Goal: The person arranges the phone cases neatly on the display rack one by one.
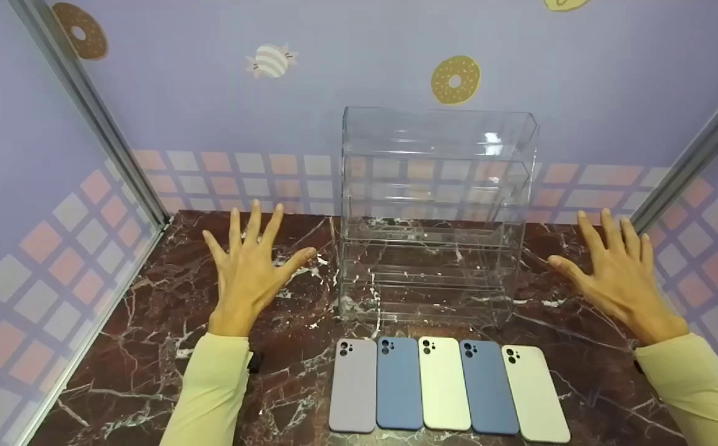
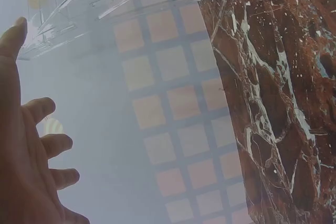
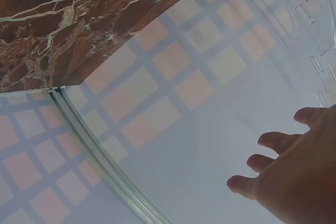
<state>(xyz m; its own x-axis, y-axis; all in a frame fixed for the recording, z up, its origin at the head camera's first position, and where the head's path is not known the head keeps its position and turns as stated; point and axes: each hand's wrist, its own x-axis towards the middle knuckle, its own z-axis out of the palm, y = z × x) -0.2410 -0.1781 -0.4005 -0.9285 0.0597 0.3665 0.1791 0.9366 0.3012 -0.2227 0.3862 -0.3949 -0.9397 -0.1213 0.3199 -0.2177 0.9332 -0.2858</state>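
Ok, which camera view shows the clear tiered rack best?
The head view, which frames the whole clear tiered rack behind five phone cases. The left wrist view catches only part, along the top; the right wrist view, only part, at upper right.

Above the phone cases [image 1: 445, 385] is free room; a rack [image 1: 433, 243] stands behind.

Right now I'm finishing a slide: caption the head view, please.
Left hand and right hand, fingers spread, flank a clear rack; five phone cases lie in a row before it.
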